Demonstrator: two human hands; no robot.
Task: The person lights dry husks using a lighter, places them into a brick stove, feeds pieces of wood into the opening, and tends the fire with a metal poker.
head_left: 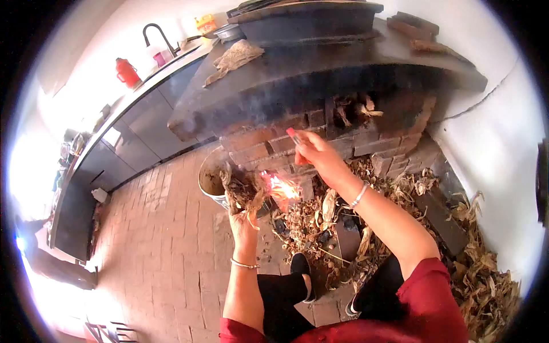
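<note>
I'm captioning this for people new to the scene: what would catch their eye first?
Most likely the bright flame near the middle of the picture, at the right side of the bundle of dry husks in the left hand. Next, the right hand above it, holding a small red object, perhaps a lighter. Then the loose husks strewn along the floor at right, below the brick stove.

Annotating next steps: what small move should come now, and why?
Probably ease the left hand and its dry bundle toward the brick opening: flame shows at the bundle's edge, with loose husks on the floor nearby. The right hand, gripping an apparent lighter, is apart from the flame.
</note>
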